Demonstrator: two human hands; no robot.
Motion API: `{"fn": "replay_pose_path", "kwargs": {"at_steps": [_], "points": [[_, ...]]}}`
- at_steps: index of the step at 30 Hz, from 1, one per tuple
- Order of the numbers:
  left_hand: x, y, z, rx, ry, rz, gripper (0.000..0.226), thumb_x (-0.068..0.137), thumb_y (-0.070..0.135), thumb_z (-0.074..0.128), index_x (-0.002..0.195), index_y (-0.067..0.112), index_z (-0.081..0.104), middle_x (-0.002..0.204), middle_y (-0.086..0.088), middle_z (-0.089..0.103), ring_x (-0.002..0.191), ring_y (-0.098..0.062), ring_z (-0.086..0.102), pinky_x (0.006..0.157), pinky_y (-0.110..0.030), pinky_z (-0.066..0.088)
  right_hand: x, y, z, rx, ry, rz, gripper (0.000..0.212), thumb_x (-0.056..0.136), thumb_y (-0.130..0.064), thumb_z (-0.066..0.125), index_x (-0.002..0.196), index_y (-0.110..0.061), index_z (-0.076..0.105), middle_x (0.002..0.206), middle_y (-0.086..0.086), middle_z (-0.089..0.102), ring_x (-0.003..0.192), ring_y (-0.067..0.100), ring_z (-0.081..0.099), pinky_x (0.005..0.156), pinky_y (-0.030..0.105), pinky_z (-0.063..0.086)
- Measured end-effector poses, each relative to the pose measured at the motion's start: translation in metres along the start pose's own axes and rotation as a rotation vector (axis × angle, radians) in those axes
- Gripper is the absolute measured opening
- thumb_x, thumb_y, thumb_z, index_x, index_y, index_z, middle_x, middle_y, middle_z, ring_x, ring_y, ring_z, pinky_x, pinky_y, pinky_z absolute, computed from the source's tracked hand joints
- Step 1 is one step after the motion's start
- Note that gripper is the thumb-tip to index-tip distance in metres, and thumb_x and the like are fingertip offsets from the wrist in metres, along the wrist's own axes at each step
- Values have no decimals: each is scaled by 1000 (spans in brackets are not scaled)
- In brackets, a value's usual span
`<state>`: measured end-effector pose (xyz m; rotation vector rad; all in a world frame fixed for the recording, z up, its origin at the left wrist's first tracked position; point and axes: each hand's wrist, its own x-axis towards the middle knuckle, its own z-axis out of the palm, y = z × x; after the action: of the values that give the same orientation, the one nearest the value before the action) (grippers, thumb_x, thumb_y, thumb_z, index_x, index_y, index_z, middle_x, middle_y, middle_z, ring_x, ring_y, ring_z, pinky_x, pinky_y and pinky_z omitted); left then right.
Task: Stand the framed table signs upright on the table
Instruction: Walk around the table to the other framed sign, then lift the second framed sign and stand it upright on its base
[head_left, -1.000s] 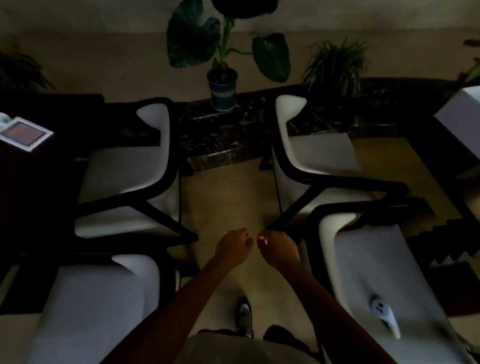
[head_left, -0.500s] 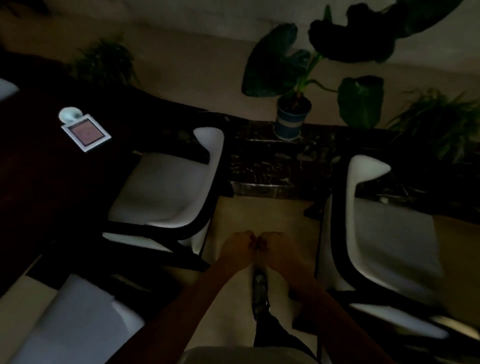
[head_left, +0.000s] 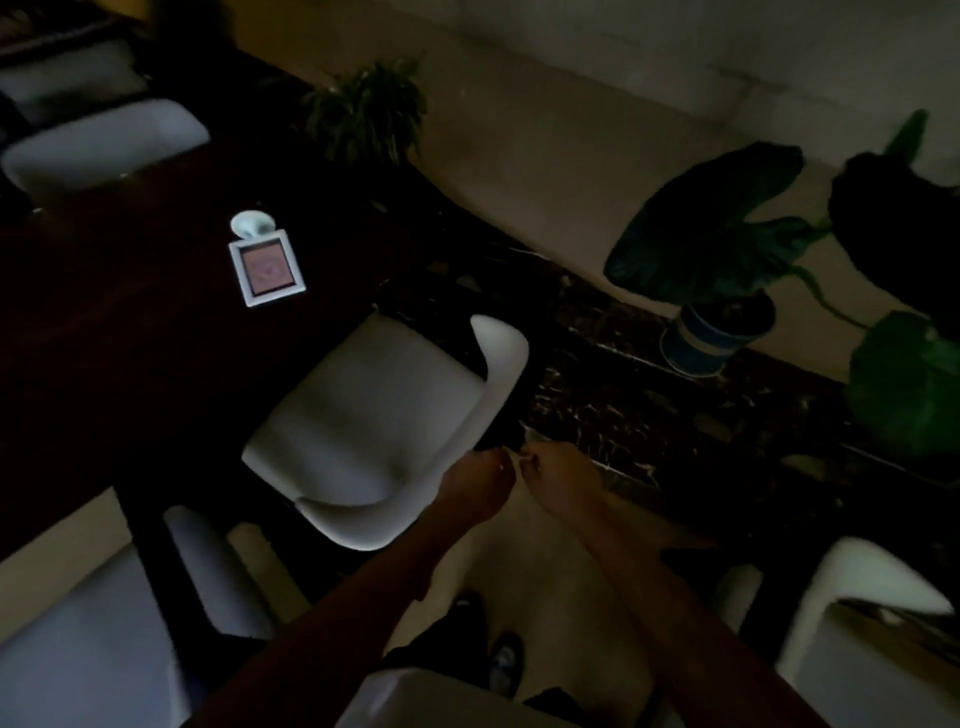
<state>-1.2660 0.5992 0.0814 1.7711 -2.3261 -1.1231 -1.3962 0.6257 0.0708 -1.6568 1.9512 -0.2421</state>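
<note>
Dim room, head view tilted. One white-framed square table sign with a reddish insert (head_left: 267, 270) lies flat on the dark wooden surface (head_left: 104, 332), its round white base (head_left: 252, 223) touching the frame's far edge and also lying down. It sits near the surface edge closest to the white moulded chair with black frame (head_left: 374, 431).

Left hand (head_left: 475, 486) and right hand (head_left: 558, 480) are both loosely curled in front of the body, almost touching each other, empty as far as I can tell; a small pale glint shows between them but it's too blurred to call an object. Both hands are well apart from the sign, so nothing is gripped yet.

Risks, my read:
- chair stands between person and sign; reaching over it could mean a stretched, weak grip on the frame
- low light, dark surface: easy to misjudge the edge and set the base partly off it
- small round base under a wider frame looks top-heavy; let go before it sits flat and it tips back over

Counts:
- signs visible: 1
- white chairs: at least 5, some cut off by the frame edge
- potted plants: 2, a broad-leaf one in a blue-and-white striped pot (head_left: 701, 343) and a spiky-leaved one (head_left: 369, 111)
- hands: 2
</note>
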Motion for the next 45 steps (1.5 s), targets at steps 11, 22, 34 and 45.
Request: {"fn": "replay_pose_path", "kwargs": {"at_steps": [11, 22, 34, 45], "points": [[148, -40, -68, -196, 204, -103, 26, 95, 20, 46, 106, 3, 63, 107, -20, 68, 95, -33, 64, 79, -38, 53, 185, -54, -23, -18, -53, -161, 25, 90, -15, 46, 106, -10, 65, 104, 12, 69, 95, 28, 63, 78, 33, 48], [231, -102, -144, -238, 391, -287, 25, 92, 17, 47, 108, 5, 62, 121, -15, 57, 113, -30, 53, 91, -39, 49, 342, -112, -46, -126, -137, -308, 23, 92, -22, 51, 107, -11, 63, 107, 12, 69, 100, 29, 63, 81, 40, 53], [292, -230, -217, -272, 591, -730, 36, 89, 17, 51, 124, 10, 51, 129, -15, 51, 121, -33, 46, 92, -46, 47, 511, -204, 6, -200, -224, -614, 45, 91, -23, 54, 134, -16, 44, 126, 9, 60, 117, 26, 54, 91, 39, 48], [371, -346, -271, -230, 730, -867, 53, 91, 18, 50, 141, 18, 31, 141, -16, 38, 126, -35, 35, 99, -51, 43, 647, -268, 94, -508, -128, -1001, 83, 83, -20, 65, 146, -16, 10, 156, 11, 19, 143, 28, 21, 110, 44, 34]]}}
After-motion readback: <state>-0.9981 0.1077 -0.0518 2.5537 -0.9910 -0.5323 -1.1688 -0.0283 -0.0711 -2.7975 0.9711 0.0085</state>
